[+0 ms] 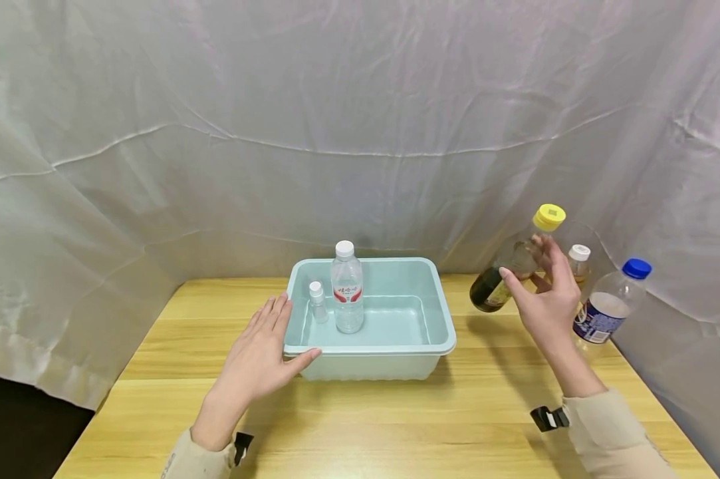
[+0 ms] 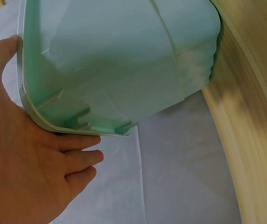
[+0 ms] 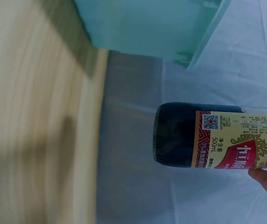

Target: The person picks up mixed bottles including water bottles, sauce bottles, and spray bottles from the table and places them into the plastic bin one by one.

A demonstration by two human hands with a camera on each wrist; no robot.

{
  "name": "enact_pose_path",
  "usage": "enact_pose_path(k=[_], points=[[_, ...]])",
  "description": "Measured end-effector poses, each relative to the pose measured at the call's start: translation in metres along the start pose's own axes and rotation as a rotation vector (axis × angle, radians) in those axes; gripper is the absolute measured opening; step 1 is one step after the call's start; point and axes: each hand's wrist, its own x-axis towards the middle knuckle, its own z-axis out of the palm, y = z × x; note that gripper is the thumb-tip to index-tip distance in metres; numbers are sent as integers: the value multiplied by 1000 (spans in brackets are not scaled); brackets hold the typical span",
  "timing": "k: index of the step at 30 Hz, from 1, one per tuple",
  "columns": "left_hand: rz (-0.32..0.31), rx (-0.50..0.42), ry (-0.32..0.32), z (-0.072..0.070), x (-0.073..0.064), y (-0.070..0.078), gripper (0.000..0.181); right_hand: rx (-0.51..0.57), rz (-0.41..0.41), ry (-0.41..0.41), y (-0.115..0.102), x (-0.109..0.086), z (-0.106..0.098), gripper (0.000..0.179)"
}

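Note:
My right hand [image 1: 548, 299] grips a vinegar bottle [image 1: 503, 279] with a yellow cap and dark liquid. In the head view it leans, its base toward the bin, and casts a shadow on the table. Its cream and red label [image 3: 241, 142] shows in the right wrist view. With fingers straight, my left hand [image 1: 258, 359] rests at the left rim of a light teal plastic bin [image 1: 365, 366], thumb over the front corner. Inside the bin stand a clear water bottle [image 1: 348, 309] with a white cap and a small clear bottle [image 1: 318, 309].
On the right of the wooden table [image 1: 360, 426] stands a clear bottle with a blue cap [image 1: 637, 269] and a purple label. A white-capped bottle [image 1: 579, 253] is partly hidden behind my right hand. Grey cloth [image 1: 360, 133] hangs behind and along the sides.

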Motion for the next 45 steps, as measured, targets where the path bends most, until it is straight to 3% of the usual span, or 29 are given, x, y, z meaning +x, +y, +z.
enact_pose_path(k=[12, 19, 32, 45], points=[[2, 6, -1, 1, 0, 0, 108, 67, -93, -19, -39, 15, 3, 76], [-1, 5, 1, 0, -1, 0, 108, 91, -107, -64, -53, 22, 9, 76], [-3, 2, -4, 1, 0, -1, 108, 156, -185, -120, -62, 26, 38, 78], [2, 8, -4, 1, 1, -1, 109, 207, -260, -259, -46, 19, 71, 84]])
